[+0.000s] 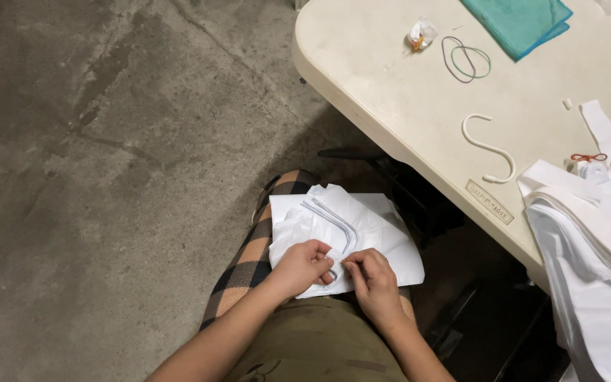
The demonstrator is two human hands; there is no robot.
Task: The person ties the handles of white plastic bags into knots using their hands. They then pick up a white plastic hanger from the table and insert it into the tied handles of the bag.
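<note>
Bags [362, 226], a flat white stack of thin plastic, lie on the person's lap over a checked cloth [249, 262], just beside the bench [390, 106] edge. In the head view, the left hand [302, 267] and right hand [373, 277] meet at the stack's near edge. Each grip is pinched together on a small fold of film, fingertips nearly touching.

The film looks slippery, so one layer could slide out of the pinch, or several could cling together. The stack might also slip off the knee onto the concrete floor [107, 141], since nothing pins its far end.

Its long axis runs from the near left to the far right, and the handle loops curve away from the person.

On the bench lie a white S-hook [489, 148], rubber bands [464, 58], a teal cloth [518, 21] and more bags [588, 233] hanging over the edge.
</note>
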